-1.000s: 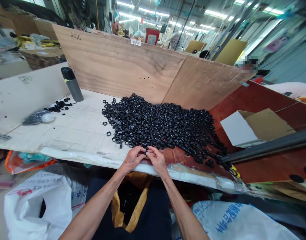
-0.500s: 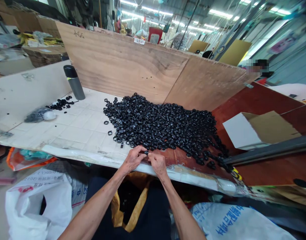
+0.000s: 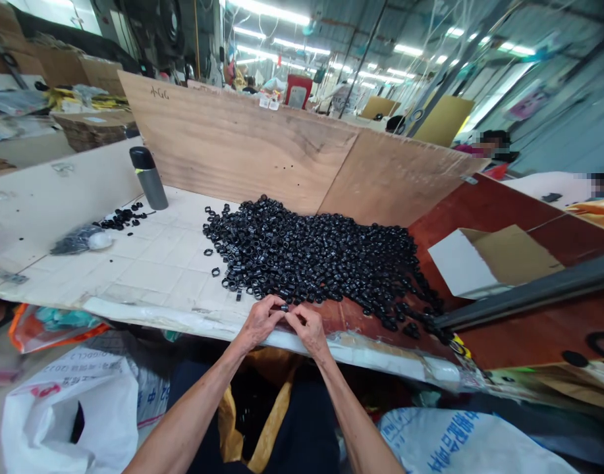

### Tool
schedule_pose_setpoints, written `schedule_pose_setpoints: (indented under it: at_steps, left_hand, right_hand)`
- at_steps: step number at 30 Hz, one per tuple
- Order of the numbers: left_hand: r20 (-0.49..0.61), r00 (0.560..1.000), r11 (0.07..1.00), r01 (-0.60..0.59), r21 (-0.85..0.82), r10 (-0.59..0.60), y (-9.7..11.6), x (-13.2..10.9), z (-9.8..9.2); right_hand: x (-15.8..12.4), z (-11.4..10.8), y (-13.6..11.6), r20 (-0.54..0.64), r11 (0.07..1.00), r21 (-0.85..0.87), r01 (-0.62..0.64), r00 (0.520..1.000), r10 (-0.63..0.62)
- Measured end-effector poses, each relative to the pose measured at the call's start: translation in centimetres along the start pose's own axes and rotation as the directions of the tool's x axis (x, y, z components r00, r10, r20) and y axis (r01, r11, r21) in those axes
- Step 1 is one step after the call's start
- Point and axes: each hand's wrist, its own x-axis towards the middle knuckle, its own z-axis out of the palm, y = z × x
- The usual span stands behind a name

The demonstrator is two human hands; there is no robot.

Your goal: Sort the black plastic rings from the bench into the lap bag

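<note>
A big heap of small black plastic rings (image 3: 321, 257) covers the middle of the work table (image 3: 153, 270). At the table's near edge my left hand (image 3: 259, 321) and my right hand (image 3: 306, 326) meet fingertip to fingertip. Both pinch one small black ring (image 3: 284, 307) between them, just in front of the heap. A few loose rings lie on the pale tiled surface to the left of my hands.
A grey flask with a black cap (image 3: 149, 178) stands at the back left, beside a small cluster of rings (image 3: 121, 217) and a filled plastic bag (image 3: 79, 240). Plywood boards (image 3: 262, 145) wall the back. An open cardboard box (image 3: 494, 260) sits right. White sacks (image 3: 64, 415) lie below.
My hands have stayed together at the table edge, still pinching the ring; the fingers shifted slightly. The camera view tilted a little, so everything sits slightly lower.
</note>
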Motion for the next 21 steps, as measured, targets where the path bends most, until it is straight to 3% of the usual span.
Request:
schedule_pose_setpoints:
  at_steps: [6, 9, 11, 13, 15, 16, 18, 19, 21]
  left_hand:
    - [0.02, 0.999, 0.999, -0.033, -0.03, 0.033, 0.7, -1.0, -0.2]
    - [-0.023, 0.994, 0.992, -0.108, 0.063, 0.11, 1.8, -3.5, -0.2]
    - [0.015, 0.982, 0.972, -0.19, 0.139, 0.189, 2.6, -5.7, -0.6]
    - [0.155, 0.961, 0.942, -0.261, 0.213, 0.231, 3.3, -7.4, -1.7]
    - [0.201, 0.966, 0.917, -0.225, 0.331, 0.164, 3.5, -7.8, -3.3]
    - [0.13, 0.985, 0.899, -0.154, 0.41, 0.109, 3.3, -7.5, -4.2]
    - [-0.144, 0.989, 0.841, 0.06, 0.538, 0.021, 2.4, -6.1, -5.9]
    - [-0.264, 0.965, 0.806, 0.157, 0.571, -0.001, 1.9, -5.1, -6.6]
    - [-0.341, 0.94, 0.751, 0.24, 0.616, -0.02, 0.7, -3.0, -7.4]
  right_hand:
    - [-0.9, 1.1, -0.5, 0.016, 0.97, 0.227, -0.084, 0.996, 0.083]
    - [-2.9, 2.0, -1.6, -0.002, 0.929, 0.315, -0.196, 0.978, 0.207]
    - [-4.0, 2.0, -2.4, 0.086, 0.893, 0.344, -0.29, 0.957, 0.278]
    - [-4.2, 1.4, -2.9, 0.154, 0.909, 0.25, -0.332, 0.941, 0.302]
    - [-3.3, 0.5, -2.7, 0.049, 0.965, 0.027, -0.261, 0.964, 0.26]
    - [-2.5, 0.1, -2.3, -0.047, 0.973, -0.11, -0.203, 0.979, 0.199]
    - [-0.8, -0.3, -1.3, -0.203, 0.926, -0.356, -0.123, 0.978, 0.051]
    - [-0.1, -0.2, -0.8, -0.228, 0.891, -0.442, -0.107, 0.974, 0.004]
    - [1.0, 0.4, 0.3, -0.219, 0.837, -0.539, -0.094, 0.975, -0.032]
